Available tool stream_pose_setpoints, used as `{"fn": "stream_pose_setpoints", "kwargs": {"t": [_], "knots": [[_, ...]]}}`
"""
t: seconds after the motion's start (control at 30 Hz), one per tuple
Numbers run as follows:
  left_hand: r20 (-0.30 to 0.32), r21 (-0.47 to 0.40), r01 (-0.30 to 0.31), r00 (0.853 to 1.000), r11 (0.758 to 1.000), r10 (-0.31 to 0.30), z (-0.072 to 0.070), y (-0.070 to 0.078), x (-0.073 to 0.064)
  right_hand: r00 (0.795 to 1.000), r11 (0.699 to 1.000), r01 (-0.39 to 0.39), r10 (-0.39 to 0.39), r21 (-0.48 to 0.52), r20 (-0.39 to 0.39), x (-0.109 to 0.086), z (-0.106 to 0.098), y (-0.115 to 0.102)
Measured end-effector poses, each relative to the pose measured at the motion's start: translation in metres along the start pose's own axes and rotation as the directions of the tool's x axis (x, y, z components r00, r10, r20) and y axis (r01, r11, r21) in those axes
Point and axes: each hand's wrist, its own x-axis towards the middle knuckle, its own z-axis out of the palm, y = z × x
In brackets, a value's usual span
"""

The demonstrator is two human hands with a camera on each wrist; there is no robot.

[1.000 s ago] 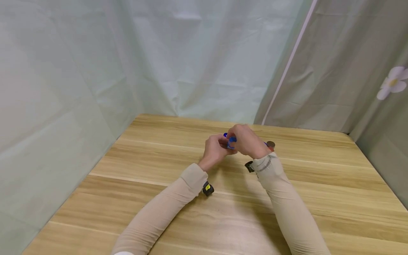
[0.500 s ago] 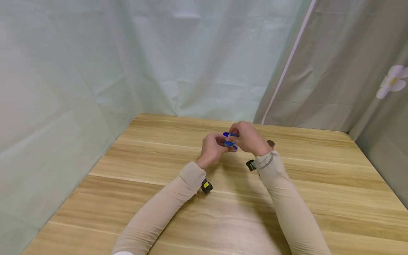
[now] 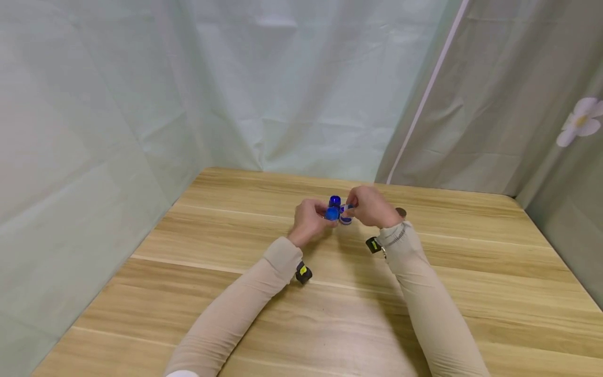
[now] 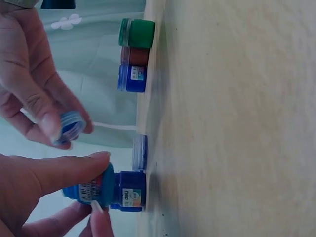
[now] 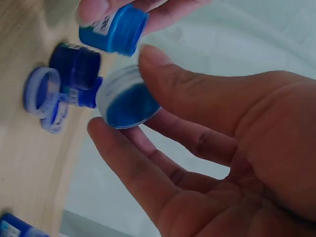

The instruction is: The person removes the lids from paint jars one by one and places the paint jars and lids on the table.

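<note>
My left hand (image 3: pixel 308 222) grips a small light-blue paint jar (image 5: pixel 111 29) above the table; its mouth is uncovered. To the right, my right hand (image 3: pixel 372 206) pinches a clear round lid (image 5: pixel 129 101) with blue paint on its inside, apart from the jar. Behind the held jar, an uncapped dark-blue paint jar (image 4: pixel 132 190) stands on the table, with another blue jar (image 5: pixel 86 98) partly hidden beside it. Two clear lids lie by them, a nearer lid (image 5: pixel 42 91) and a smaller-looking lid (image 5: pixel 55 116), both with blue inside.
Past my right hand, a green jar (image 4: pixel 138 33), a red-brown jar (image 4: pixel 136 56) and a capped blue jar (image 4: pixel 132 78) stand in a row. The wooden table (image 3: pixel 264 324) ends at hanging pale curtains (image 3: pixel 301 94) behind and at the left.
My right hand has lifted the lid off the light-blue jar and moved slightly right and down with it. My left hand has shifted a little left, holding the jar.
</note>
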Motion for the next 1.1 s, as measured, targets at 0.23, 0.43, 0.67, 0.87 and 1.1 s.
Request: {"fn": "stream_pose_setpoints", "kwargs": {"t": [0.23, 0.43, 0.67, 0.87, 1.1], "knots": [[0.015, 0.041, 0.121, 0.992, 0.992, -0.122, -0.001, -0.004, 0.003, 0.992, 0.996, -0.085, 0.084, -0.003, 0.097, 0.006, 0.007, 0.008], [0.038, 0.053, 0.162, 0.986, 0.985, -0.164, 0.0, -0.007, 0.006, 0.987, 0.995, -0.098, 0.097, -0.002, 0.128, 0.008, 0.012, 0.013], [0.064, 0.096, 0.173, 0.982, 0.98, -0.18, 0.002, -0.011, 0.013, 0.986, 0.997, -0.065, 0.059, 0.036, 0.156, 0.01, 0.017, 0.023], [0.098, 0.072, 0.142, 0.984, 0.987, -0.148, 0.001, -0.013, 0.017, 0.982, 0.997, -0.044, 0.032, 0.062, 0.185, 0.013, 0.015, 0.036], [0.091, 0.108, 0.159, 0.981, 0.981, -0.169, -0.003, -0.012, 0.015, 0.969, 0.989, -0.132, 0.114, 0.067, 0.22, 0.012, 0.014, 0.04]]}}
